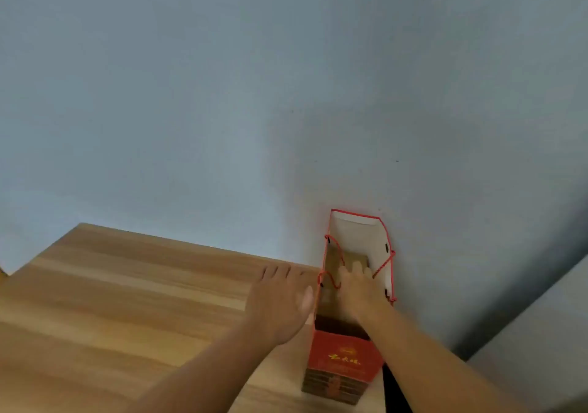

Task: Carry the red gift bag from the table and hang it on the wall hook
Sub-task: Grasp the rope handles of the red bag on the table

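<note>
The red gift bag (345, 358) stands upright at the right end of the wooden table (127, 301), against the wall, its mouth open and its white inside showing. Red cord handles (383, 264) hang loose along its rim. My right hand (358, 285) reaches down into the open mouth, fingers spread, near the left cord; I cannot tell whether it touches anything. My left hand (280, 301) hovers flat with fingers apart just left of the bag, thumb close to its side. No wall hook is in view.
A plain pale blue-grey wall (286, 94) fills the upper view behind the table. A grey surface (541, 349) slants down at the far right, with a dark gap between it and the table's right edge.
</note>
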Motion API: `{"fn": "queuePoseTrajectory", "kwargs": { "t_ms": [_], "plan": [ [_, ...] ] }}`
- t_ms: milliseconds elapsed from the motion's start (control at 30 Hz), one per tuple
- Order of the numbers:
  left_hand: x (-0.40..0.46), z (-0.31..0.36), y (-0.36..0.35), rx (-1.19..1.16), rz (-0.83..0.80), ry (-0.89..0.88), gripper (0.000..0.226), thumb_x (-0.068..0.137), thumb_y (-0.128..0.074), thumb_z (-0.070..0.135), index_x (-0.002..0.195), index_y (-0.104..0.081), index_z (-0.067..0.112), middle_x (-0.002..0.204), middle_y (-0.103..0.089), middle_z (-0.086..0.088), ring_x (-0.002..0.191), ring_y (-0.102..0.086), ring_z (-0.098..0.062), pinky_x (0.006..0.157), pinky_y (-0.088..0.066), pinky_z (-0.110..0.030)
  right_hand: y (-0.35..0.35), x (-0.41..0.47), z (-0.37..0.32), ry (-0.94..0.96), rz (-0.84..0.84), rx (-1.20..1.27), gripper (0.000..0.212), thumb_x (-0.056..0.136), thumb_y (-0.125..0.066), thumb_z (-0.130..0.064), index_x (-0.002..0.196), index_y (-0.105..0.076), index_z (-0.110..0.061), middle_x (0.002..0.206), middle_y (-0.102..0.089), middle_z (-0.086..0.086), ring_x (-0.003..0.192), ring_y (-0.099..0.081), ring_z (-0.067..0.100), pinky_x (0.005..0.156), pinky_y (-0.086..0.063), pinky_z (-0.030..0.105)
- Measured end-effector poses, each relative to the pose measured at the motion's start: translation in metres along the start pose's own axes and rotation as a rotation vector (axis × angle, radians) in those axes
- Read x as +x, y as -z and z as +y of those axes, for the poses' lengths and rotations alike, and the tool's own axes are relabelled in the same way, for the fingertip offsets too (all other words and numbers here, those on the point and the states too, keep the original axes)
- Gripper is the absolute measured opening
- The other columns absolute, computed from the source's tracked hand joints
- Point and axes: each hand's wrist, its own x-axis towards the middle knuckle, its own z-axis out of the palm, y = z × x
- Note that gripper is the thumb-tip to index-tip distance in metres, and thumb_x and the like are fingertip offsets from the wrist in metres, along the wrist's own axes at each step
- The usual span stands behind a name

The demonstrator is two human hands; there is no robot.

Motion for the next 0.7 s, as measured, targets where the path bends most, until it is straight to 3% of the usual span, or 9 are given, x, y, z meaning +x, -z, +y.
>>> {"fn": "queuePoseTrajectory", "kwargs": {
  "t_ms": [100, 400, 467, 567, 633, 700],
  "plan": [
    [-0.002, -0.009, -0.006, -0.023, -0.001, 0.005, 0.051, 0.098, -0.033, 0.052, 0.136, -0.054, 0.025, 0.137, -0.062, 0.003, 0.128, -0.053, -0.018, 0.114, -0.035, -0.037, -0.009, 0.002, 0.001, -0.02, -0.106, -0.082, 0.071, 0.088, -0.072, -0.019, 0.15, -0.037, -0.022, 0.139, -0.044, 0.012, 0.127, -0.046, 0.032, 0.096, -0.052, 0.046],
    [-0.017, -0.029, -0.023, -0.033, -0.043, 0.065, 0.05, 0.098, -0.035, 0.055, 0.137, -0.053, 0.029, 0.139, -0.06, 0.007, 0.129, -0.052, -0.014, 0.114, -0.033, -0.035, -0.021, 0.003, -0.005, 0.038, -0.243, 0.021, 0.072, 0.093, -0.064, -0.011, 0.154, -0.029, -0.024, 0.143, -0.044, 0.013, 0.119, -0.058, 0.035, 0.084, -0.055, 0.043],
    [-0.019, -0.026, -0.023, -0.023, -0.062, 0.058, 0.051, 0.097, -0.034, 0.056, 0.135, -0.054, 0.028, 0.138, -0.061, 0.007, 0.129, -0.052, -0.014, 0.114, -0.034, -0.036, -0.014, 0.0, -0.008, 0.045, -0.351, -0.06, 0.065, 0.094, -0.062, -0.013, 0.153, -0.036, -0.016, 0.14, -0.051, 0.013, 0.118, -0.062, 0.034, 0.086, -0.056, 0.042],
    [-0.017, -0.019, -0.015, -0.006, -0.071, 0.029, 0.054, 0.095, -0.033, 0.059, 0.133, -0.057, 0.028, 0.137, -0.061, 0.006, 0.129, -0.051, -0.015, 0.116, -0.033, -0.038, 0.013, -0.006, -0.012, 0.073, -0.463, -0.184, 0.047, 0.092, -0.061, -0.013, 0.139, -0.057, -0.009, 0.119, -0.063, 0.011, 0.109, -0.067, 0.03, 0.085, -0.058, 0.038],
    [-0.01, -0.011, -0.007, -0.002, -0.062, 0.004, 0.059, 0.094, -0.031, 0.064, 0.133, -0.056, 0.028, 0.138, -0.06, 0.005, 0.13, -0.05, -0.017, 0.116, -0.033, -0.039, 0.055, -0.003, -0.019, 0.098, -0.375, -0.192, 0.037, 0.094, -0.062, -0.012, 0.131, -0.064, -0.007, 0.115, -0.066, 0.013, 0.11, -0.068, 0.031, 0.09, -0.057, 0.039],
    [0.0, 0.005, 0.006, -0.019, -0.034, -0.003, 0.063, 0.093, -0.03, 0.069, 0.134, -0.054, 0.027, 0.139, -0.059, 0.004, 0.13, -0.051, -0.02, 0.115, -0.034, -0.04, 0.11, -0.003, -0.026, 0.116, -0.209, -0.132, 0.033, 0.1, -0.058, -0.019, 0.13, -0.063, -0.006, 0.125, -0.066, 0.012, 0.116, -0.065, 0.03, 0.093, -0.051, 0.037]
  ]
}}
